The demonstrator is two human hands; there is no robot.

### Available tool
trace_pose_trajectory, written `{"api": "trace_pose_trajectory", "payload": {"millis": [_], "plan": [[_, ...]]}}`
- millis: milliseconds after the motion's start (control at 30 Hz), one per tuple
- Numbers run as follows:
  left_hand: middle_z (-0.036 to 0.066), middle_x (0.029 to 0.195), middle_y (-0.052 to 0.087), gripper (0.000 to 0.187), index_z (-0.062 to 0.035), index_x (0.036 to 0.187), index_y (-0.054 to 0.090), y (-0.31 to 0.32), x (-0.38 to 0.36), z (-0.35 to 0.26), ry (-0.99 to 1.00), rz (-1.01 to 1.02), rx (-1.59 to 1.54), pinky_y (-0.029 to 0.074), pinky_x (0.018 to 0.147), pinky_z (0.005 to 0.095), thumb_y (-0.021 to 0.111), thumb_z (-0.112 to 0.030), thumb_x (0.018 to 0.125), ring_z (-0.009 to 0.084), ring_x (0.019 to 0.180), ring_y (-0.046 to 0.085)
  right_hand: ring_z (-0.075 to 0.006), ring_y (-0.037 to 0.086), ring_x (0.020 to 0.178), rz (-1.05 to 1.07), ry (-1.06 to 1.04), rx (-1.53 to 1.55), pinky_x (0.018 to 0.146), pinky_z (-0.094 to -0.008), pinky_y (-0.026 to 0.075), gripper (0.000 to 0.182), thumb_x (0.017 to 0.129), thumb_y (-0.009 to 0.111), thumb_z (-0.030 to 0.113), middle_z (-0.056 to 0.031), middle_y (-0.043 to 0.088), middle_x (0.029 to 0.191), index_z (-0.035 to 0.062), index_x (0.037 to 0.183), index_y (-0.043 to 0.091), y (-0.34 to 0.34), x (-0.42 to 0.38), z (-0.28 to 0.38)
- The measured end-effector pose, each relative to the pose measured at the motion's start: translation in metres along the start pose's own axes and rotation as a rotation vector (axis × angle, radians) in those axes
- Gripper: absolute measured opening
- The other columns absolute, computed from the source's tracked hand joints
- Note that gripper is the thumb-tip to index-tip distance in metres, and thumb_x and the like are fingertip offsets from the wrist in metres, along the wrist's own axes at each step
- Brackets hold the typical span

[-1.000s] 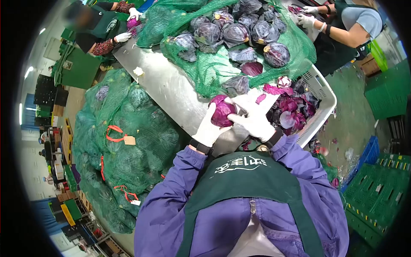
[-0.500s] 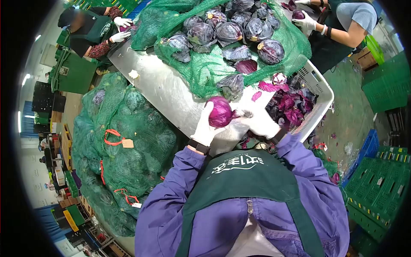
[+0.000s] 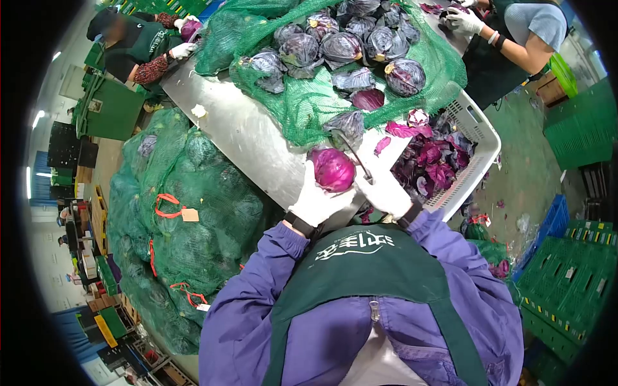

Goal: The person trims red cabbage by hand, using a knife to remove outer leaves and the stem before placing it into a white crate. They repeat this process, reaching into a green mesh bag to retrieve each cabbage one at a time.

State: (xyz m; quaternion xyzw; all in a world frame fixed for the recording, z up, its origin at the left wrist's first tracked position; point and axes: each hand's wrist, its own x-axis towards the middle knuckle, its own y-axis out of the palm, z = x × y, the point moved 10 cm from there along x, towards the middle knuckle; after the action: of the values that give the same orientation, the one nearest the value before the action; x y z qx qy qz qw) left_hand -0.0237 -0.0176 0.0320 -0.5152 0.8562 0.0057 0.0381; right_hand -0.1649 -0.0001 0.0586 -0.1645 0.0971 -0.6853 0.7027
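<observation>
My gloved left hand point(image 3: 315, 202) is wrapped round the lower left of a shiny, peeled red cabbage point(image 3: 332, 171) above the metal table point(image 3: 241, 135). Just right of the cabbage, my gloved right hand point(image 3: 386, 195) grips a knife point(image 3: 358, 158), its thin blade angled up and left past the cabbage. Beyond the blade tip, a loose dark outer leaf point(image 3: 346, 125) lies by the edge of the green net point(image 3: 302, 128). Several unpeeled red cabbages point(image 3: 341, 48) rest on that net.
A white crate point(image 3: 490, 145) of purple leaf scraps point(image 3: 438, 161) stands to my right. Full net sacks point(image 3: 212, 225) are piled at my left. Two co-workers point(image 3: 138, 48) in aprons and white gloves handle cabbages across the table. Green crates point(image 3: 566, 283) are stacked at right.
My right hand has swung the knife so its blade now points up and away. The cabbage has turned in my left hand. Both co-workers' hands have shifted.
</observation>
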Motion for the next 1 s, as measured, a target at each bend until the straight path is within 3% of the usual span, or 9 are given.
{"api": "trace_pose_trajectory", "payload": {"millis": [67,133,200,233,333,433,500,600,1000], "plan": [[0.025,0.123,0.052,0.073,-0.0007,0.131,0.041,0.042,-0.043,0.081,-0.949,0.261,-1.355,0.051,0.091,0.0436,0.060,-0.055,0.087,0.0326,0.099,0.062,-0.0099,0.053,0.075,0.036,0.009,0.029,0.069,-0.0272,0.048,0.047,0.091,0.052,0.006,-0.0068,0.057,0.100,0.0058,0.138,0.045,0.011,0.004,-0.027],[0.023,0.110,0.056,0.077,0.0023,0.128,0.041,0.029,-0.063,0.082,-1.190,-0.033,-0.893,0.053,0.087,0.0406,0.077,-0.043,0.077,0.0328,0.092,0.064,-0.0106,0.054,0.073,0.115,0.270,0.245,0.065,-0.0267,0.047,0.043,0.091,0.050,0.002,-0.0042,0.055,0.089,0.0049,0.133,0.048,0.020,0.001,-0.059],[0.016,0.095,0.061,0.064,0.0044,0.110,0.058,-0.035,-0.021,0.086,-0.425,-0.123,0.372,0.050,0.089,0.0349,0.084,-0.037,0.068,0.0284,0.097,0.061,-0.0105,0.054,0.071,0.198,0.476,0.140,0.064,-0.0257,0.047,0.039,0.091,0.050,0.001,-0.0032,0.056,0.088,0.0044,0.130,0.050,0.021,-0.006,-0.080],[0.019,0.111,0.053,0.080,0.0016,0.124,0.051,-0.047,-0.018,0.075,-0.337,-0.186,0.810,0.046,0.093,0.0371,0.085,-0.039,0.065,0.0291,0.107,0.054,-0.0105,0.054,0.071,0.197,0.477,0.136,0.064,-0.0257,0.047,0.039,0.091,0.050,0.001,-0.0032,0.056,0.088,0.0044,0.130,0.050,0.023,-0.007,-0.088],[0.019,0.121,0.042,0.101,-0.0032,0.139,0.036,-0.029,-0.007,0.037,0.147,-0.265,0.420,0.044,0.095,0.0408,0.087,-0.040,0.060,0.0306,0.112,0.048,-0.0105,0.054,0.069,0.156,0.199,0.291,0.065,-0.0261,0.048,0.037,0.091,0.051,0.003,-0.0048,0.059,0.090,0.0040,0.129,0.051,0.025,0.000,-0.079],[0.021,0.124,0.038,0.114,-0.0069,0.146,0.024,-0.014,0.005,0.020,0.000,-0.166,0.673,0.041,0.098,0.0447,0.087,-0.042,0.058,0.0365,0.114,0.045,-0.0159,0.060,0.075,0.206,0.339,0.323,0.068,-0.0295,0.050,0.037,0.091,0.052,0.004,-0.0103,0.064,0.095,0.0039,0.129,0.051,0.032,-0.001,-0.081],[0.023,0.127,0.036,0.110,-0.0062,0.144,0.028,-0.006,0.011,0.029,-0.155,-0.104,0.768,0.037,0.103,0.0465,0.087,-0.039,0.057,0.0402,0.120,0.041,-0.0374,0.065,0.092,0.018,0.015,-0.133,0.079,-0.0425,0.052,0.042,0.092,0.054,0.020,-0.0221,0.062,0.113,0.0064,0.131,0.049,0.016,0.005,-0.058],[0.024,0.129,0.037,0.107,-0.0038,0.142,0.029,0.003,0.015,0.018,0.050,-0.241,0.904,0.037,0.104,0.0472,0.085,-0.034,0.056,0.0423,0.120,0.040,-0.0430,0.063,0.089,0.072,0.125,-0.303,0.076,-0.0460,0.053,0.049,0.093,0.054,0.033,-0.0266,0.060,0.112,0.0078,0.134,0.045,0.013,0.000,-0.035],[0.025,0.126,0.038,0.088,-0.0046,0.134,0.037,0.036,0.026,-0.001,0.202,-0.218,0.761,0.033,0.100,0.0518,0.080,-0.024,0.059,0.0448,0.117,0.037,-0.0412,0.062,0.077,-0.010,-0.045,-0.602,0.071,-0.0472,0.050,0.030,0.096,0.044,0.022,-0.0238,0.062,0.092,0.0017,0.115,0.056,0.006,0.012,-0.054]]}}
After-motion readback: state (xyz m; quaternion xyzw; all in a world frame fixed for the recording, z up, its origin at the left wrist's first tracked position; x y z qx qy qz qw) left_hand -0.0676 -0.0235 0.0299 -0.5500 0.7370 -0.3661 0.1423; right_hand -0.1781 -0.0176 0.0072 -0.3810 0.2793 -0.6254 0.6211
